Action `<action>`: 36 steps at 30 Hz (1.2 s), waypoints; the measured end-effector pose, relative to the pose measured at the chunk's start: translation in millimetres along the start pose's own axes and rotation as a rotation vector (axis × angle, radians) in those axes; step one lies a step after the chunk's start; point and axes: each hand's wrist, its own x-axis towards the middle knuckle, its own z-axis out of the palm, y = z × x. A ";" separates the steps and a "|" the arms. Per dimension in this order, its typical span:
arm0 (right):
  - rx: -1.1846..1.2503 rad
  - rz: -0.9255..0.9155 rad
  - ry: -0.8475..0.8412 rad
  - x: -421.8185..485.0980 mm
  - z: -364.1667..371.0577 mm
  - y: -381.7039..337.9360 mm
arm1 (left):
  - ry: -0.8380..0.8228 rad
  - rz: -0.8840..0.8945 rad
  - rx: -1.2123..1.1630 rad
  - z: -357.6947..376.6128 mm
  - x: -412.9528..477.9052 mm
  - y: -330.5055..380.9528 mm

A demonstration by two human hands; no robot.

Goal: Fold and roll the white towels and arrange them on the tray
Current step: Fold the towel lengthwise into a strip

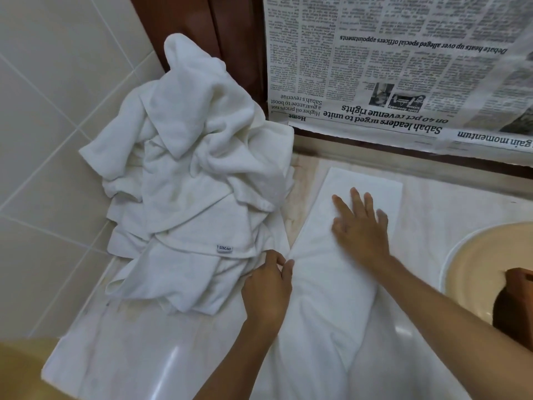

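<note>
Nearest the lens, two bare forearms reach over the near end of a long towel (pixel 326 298). It lies folded into a strip on the pale bench (pixel 144 356) and runs away toward the newspaper (pixel 375 67) hung at the back. Its far end is flat and square, but the near part is puffed and creased. The fold looks only half smoothed, and no rolling has begun.

Several things could go wrong from here, as I judge it. The strip lies just beside the loose pile (pixel 196 174) of unfolded towels, so a careless pull could drag one of them into the fold. If the roll starts before the bulge by the wrists is pressed out, it could set as a crooked layer and give a lopsided roll. The sink (pixel 476 261) is near on the right, and a wide sweep could push the strip toward its rim. No tray is in view, so where the roll will go cannot be told.

The left hand (pixel 266 287) is curled, thumb against fingers, pinching cloth at the strip's left edge. It seems to be the strip's own hem rather than the pile's, though white on white leaves that unsure. The right hand (pixel 360 229) lies flat on the strip's middle, fingers straight and spread, pressing down and gripping nothing.
</note>
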 end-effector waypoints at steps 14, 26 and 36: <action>-0.105 -0.036 0.044 -101.6 34.5 -8.0 | 0.077 0.318 0.093 -4.9 -17.3 -40.0; -0.115 -0.020 0.013 -102.4 26.0 -8.0 | -0.230 -0.085 -0.167 -15.7 -91.2 -10.7; -0.093 -0.023 0.006 -102.9 28.2 -6.3 | -0.359 -0.376 -0.315 -30.0 -76.3 -25.5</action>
